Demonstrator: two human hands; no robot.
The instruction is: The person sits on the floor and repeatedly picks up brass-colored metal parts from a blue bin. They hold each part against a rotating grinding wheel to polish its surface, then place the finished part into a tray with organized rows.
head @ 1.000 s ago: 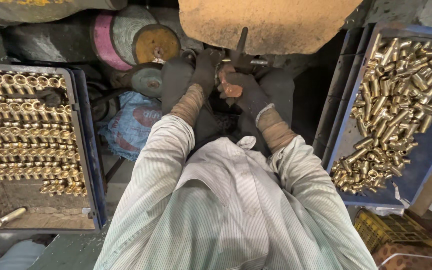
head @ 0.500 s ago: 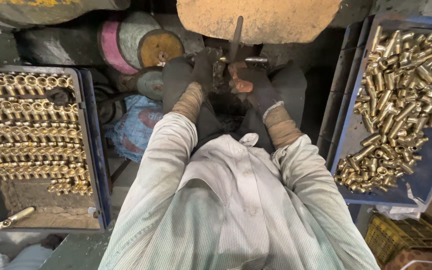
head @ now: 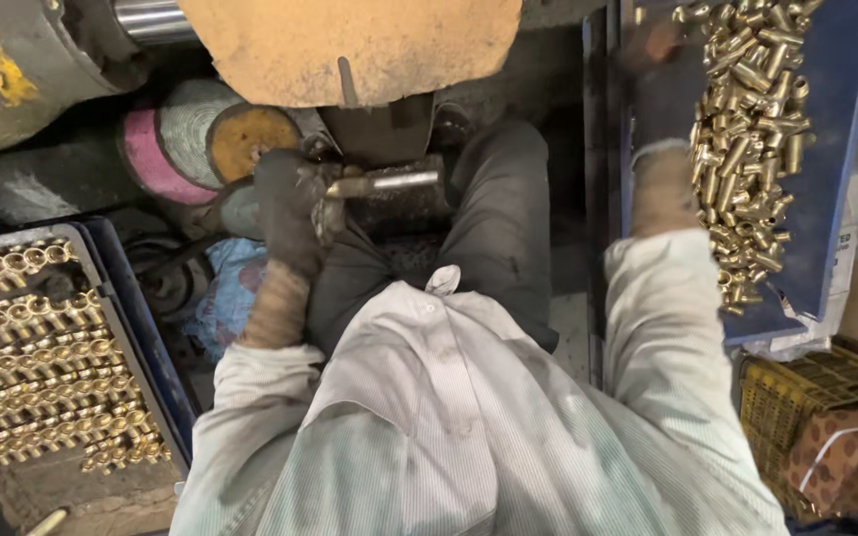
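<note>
In the head view, a large tan wheel [head: 350, 45] is seen at the top, cut off by the upper edge. To its left a grey cylinder [head: 22, 69] with yellow marks and two round discs, one pink-rimmed [head: 156, 144] and one orange-faced [head: 248, 139], are crowded together. A blue tray [head: 141, 337] on the left is filled with rows of brass fittings [head: 42, 367]; its lower part is cut off by the frame edge. A second blue tray [head: 836, 149] on the right carries a loose heap of brass pieces [head: 747, 149], and a yellow crate [head: 796, 417] is placed below it. The lower middle is blocked by the person's striped shirt [head: 469, 437] and dark trousers [head: 499, 228].

The left hand [head: 290, 203], in a dark glove, is closed around a short metal rod [head: 389, 183], which is held level just under the wheel, its brass end at the fingers and its grey end pointing right.

The right hand [head: 652, 50] is stretched into the right tray, beside the heap, well apart from the rod. It is blurred and dark, so it cannot be told whether it is open or closed.
</note>
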